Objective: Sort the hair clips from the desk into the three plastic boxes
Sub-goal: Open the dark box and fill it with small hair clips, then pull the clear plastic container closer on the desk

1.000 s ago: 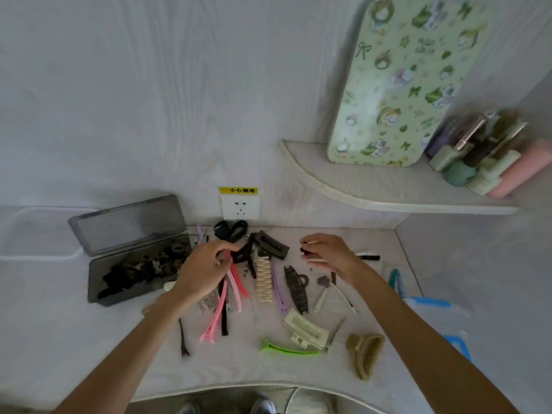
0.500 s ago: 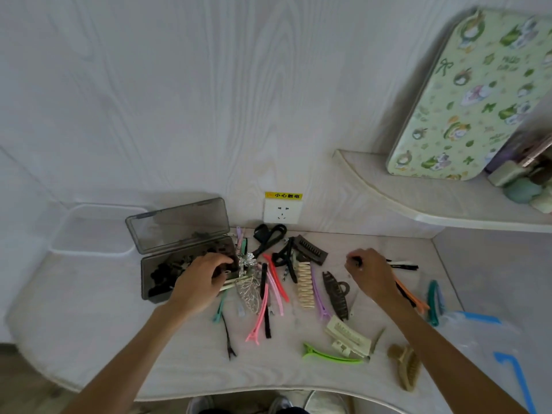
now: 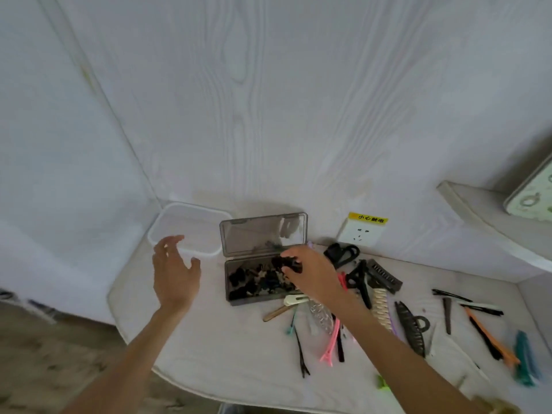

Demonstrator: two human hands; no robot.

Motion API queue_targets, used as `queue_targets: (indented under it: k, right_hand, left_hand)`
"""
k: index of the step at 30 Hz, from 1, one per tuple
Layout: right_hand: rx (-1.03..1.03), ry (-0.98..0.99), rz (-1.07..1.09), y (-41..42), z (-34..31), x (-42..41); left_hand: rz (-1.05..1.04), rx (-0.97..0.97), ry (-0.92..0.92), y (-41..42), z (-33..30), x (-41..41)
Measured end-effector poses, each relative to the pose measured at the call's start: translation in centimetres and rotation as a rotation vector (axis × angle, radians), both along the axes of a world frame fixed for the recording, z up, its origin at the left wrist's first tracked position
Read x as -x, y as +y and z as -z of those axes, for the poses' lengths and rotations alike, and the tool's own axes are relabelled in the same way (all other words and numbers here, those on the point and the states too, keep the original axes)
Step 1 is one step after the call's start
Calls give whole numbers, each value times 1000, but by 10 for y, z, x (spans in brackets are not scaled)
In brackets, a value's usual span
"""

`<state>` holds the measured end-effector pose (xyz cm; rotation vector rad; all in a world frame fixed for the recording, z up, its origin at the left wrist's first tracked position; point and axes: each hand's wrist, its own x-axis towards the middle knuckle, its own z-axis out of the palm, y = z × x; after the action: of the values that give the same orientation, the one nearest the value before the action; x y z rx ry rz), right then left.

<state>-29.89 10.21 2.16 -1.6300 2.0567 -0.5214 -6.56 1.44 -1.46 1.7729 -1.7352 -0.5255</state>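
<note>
**Dark clip held over the grey box, left hand spread by the clear box**

A small dark hair clip (image 3: 291,263) is pinched in the curled fingers of the right hand (image 3: 310,271), which is held over the right end of the grey box (image 3: 239,297). The box's smoky lid (image 3: 263,233) is stood open against the wall, and a heap of small dark clips (image 3: 254,280) is seen inside. The left hand (image 3: 174,271) is spread, fingers relaxed and apart, with nothing gripped; it is raised just in front of the clear box (image 3: 167,218), whose near rim is close to the fingertips. Whether the rim is touched cannot be told. To the right on the white bench (image 3: 215,348), the unsorted clips are scattered: a pink clip (image 3: 330,346), a cream wavy clip (image 3: 382,309), a black banana clip (image 3: 410,328), an orange clip (image 3: 490,336) and teal clips (image 3: 525,360).
</note>
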Motion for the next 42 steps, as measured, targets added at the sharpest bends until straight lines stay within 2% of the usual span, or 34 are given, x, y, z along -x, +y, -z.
queue_targets:
  k: [2, 4, 8, 10, 12, 15, 19, 21, 24, 27, 30, 34, 39, 42]
  right_hand:
    - [-1, 22, 126, 3, 3, -2]
    - [-50, 57, 283, 6, 9, 3]
    - [-337, 36, 346, 6, 22, 12]
    - [-377, 13, 319, 6, 24, 11]
    - [-354, -7, 344, 7, 26, 12]
    - [-344, 9, 362, 8, 31, 16]
    - [-357, 37, 299, 2, 27, 21]
    - [-361, 45, 278, 0, 26, 24]
    - [-362, 33, 237, 0, 25, 25]
    - [-371, -19, 195, 0, 22, 19]
    - [-378, -168, 147, -4, 19, 2]
    - [-364, -187, 85, -24, 28, -30]
    - [-290, -319, 149, -53, 37, -78]
    - [-239, -488, 252, -72, 42, -99]
  left_hand:
    - [279, 20, -285, -14, 8, -16]
    - [443, -7, -503, -26, 13, -25]
    - [465, 17, -713, -39, 13, -33]
    - [436, 84, -752, -39, 3, -34]
    - [463, 71, -767, -38, -10, -39]
    - [615, -55, -727, -46, -22, -47]
    - [634, -437, -788, -71, -29, -48]
    - [624, -515, -787, -71, -27, -47]
    - [552, -432, -803, -56, -26, -52]
    - [396, -354, -791, -31, -28, -69]
    - [193, -386, -729, -4, -36, -90]
    - [0, -426, -689, 22, -55, -115]
    - [-90, -407, -567, 43, -74, -132]
    - [-78, -405, -569, 50, -79, -130]
